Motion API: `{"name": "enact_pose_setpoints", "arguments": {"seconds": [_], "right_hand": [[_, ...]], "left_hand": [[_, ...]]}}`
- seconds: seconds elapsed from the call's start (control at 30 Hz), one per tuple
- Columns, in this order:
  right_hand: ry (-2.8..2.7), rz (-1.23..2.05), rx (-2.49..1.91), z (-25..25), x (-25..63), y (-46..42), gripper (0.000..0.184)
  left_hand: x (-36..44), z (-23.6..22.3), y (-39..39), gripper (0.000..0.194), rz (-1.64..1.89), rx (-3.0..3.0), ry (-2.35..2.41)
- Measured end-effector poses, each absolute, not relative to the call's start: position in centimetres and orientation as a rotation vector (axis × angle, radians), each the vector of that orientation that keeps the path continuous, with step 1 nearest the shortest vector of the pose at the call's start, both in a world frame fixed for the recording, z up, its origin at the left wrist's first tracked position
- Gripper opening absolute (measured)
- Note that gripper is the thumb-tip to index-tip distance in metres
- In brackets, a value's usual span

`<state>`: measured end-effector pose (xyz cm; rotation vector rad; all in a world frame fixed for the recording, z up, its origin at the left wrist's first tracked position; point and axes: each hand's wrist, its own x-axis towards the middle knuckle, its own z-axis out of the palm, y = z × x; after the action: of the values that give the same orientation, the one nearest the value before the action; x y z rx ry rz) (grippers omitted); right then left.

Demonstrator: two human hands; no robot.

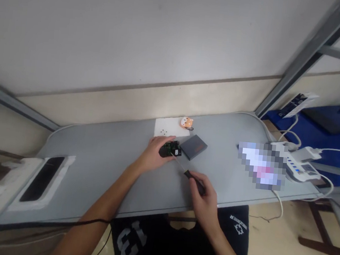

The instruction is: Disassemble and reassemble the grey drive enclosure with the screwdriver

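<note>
Around the middle of the table (pixel 104 149), we have the left hand (pixel 153 153) gripping a small board (pixel 172 148), while the right hand (pixel 207 197) is wrapped round a screwdriver (pixel 187 173), its tip right at the board's near side; contact is too small to call. Both forearms cross the front edge, and look at the room out left: a broad grey stretch runs to the black phone (pixel 42 179) by the left end. On the right, more bare surface reaches a blurred screen (pixel 259 164), with the power strip (pixel 299 170) at the right edge. Tighter at the back edge: paper (pixel 170 125), dark specks (pixel 164 132) and an orange figure (pixel 186 123) on it, a grey case (pixel 196 147) just right of the board. Behind, a pale wall (pixel 154 42) and a slanting metal post (pixel 303 56).
</note>
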<state>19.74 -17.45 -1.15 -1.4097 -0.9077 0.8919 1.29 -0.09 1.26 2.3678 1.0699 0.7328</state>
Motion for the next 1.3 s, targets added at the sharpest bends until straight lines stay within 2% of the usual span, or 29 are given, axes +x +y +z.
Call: {"name": "enact_pose_setpoints", "arguments": {"seconds": [0.17, 0.27, 0.37, 0.43, 0.5, 0.63, 0.73, 1.0, 1.3], "right_hand": [[-0.363, 1.138, -1.229, -0.5, 22.5, -17.8, 0.034], [-0.577, 1.165, -1.238, 0.2, 24.1, -16.4, 0.031], [-0.924, 0.968, -1.417, 0.4, 24.5, -14.4, 0.026], [-1.045, 0.891, -1.482, 0.4, 24.0, -13.4, 0.029], [-1.082, 0.900, -1.517, 0.2, 23.2, -12.9, 0.034], [-1.090, 0.936, -1.554, -0.3, 22.0, -12.9, 0.038], [-1.106, 0.949, -1.579, -0.5, 21.8, -12.9, 0.039], [-1.242, 1.026, -1.511, 0.2, 20.4, -11.7, 0.041], [-1.066, 1.087, -1.487, -0.8, 19.9, -11.5, 0.043]], "left_hand": [[0.2, 1.3, -3.9, 0.065, 0.695, 2.457, 1.077], [-0.3, 1.1, -6.4, 0.064, 0.532, 2.509, 0.964], [-0.4, 0.8, -7.6, 0.067, 0.382, 2.488, 0.906], [-0.6, 0.8, -7.5, 0.072, 0.360, 2.466, 0.919], [-1.1, 0.8, -6.9, 0.070, 0.407, 2.463, 0.941], [-2.6, -0.2, -4.7, 0.039, 0.868, 2.305, 1.231], [-3.3, -1.6, -3.3, 0.036, 1.127, 1.957, 1.510], [-2.9, -1.9, -2.8, 0.023, 0.983, 2.175, 1.504], [-2.9, -1.4, -3.3, 0.022, 1.008, 2.130, 1.481]]}}
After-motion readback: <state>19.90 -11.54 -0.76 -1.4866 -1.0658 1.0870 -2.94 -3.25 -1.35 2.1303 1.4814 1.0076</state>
